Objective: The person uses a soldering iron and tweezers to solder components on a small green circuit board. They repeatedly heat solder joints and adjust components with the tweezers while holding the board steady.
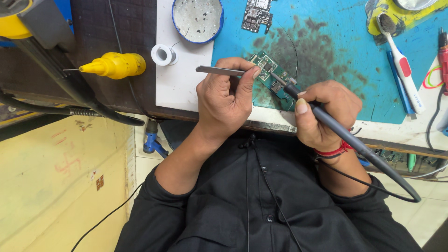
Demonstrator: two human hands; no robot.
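A small green circuit board [267,64] lies on the stained blue mat [336,51] near the bench's front edge. My left hand [225,100] grips metal tweezers [217,70], which lie nearly level with their back end pointing left and their tips at the board. My right hand [324,114] holds a grey soldering iron [336,128] like a pen. Its tip [275,77] touches the green board. The iron's cord loops down past my right wrist, which wears a red thread band [332,151].
A round blue-rimmed tin [197,19] and a second dark circuit board [256,16] lie at the back. A solder spool [163,54] and yellow squeeze bottle [114,65] sit left. A white-and-red toothbrush [402,65] and blue pen [396,81] lie right.
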